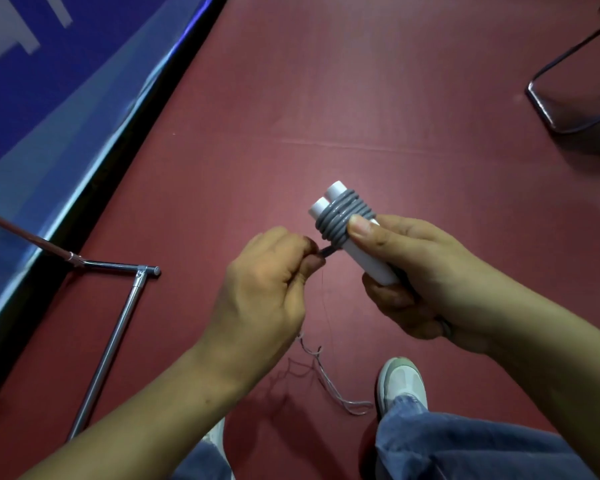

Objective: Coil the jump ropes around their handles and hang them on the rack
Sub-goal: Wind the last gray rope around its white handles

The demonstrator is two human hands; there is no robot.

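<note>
Two white jump-rope handles (368, 263) lie side by side in my right hand (426, 278), which grips them with the thumb pressed on the coil. A grey rope (342, 216) is wound in several tight turns around their upper part. My left hand (267, 285) pinches the dark rope end (328, 251) just left of the handles. A thin pale string (329, 386) hangs from under the left hand and trails onto the floor. The metal rack (118, 327) stands at the lower left, apart from both hands.
The floor (326, 98) is dark red. A blue banner with a black edge (66, 98) runs along the left. A dark chair base (575, 98) sits at the upper right. My jeans and white shoe (400, 382) are below the hands.
</note>
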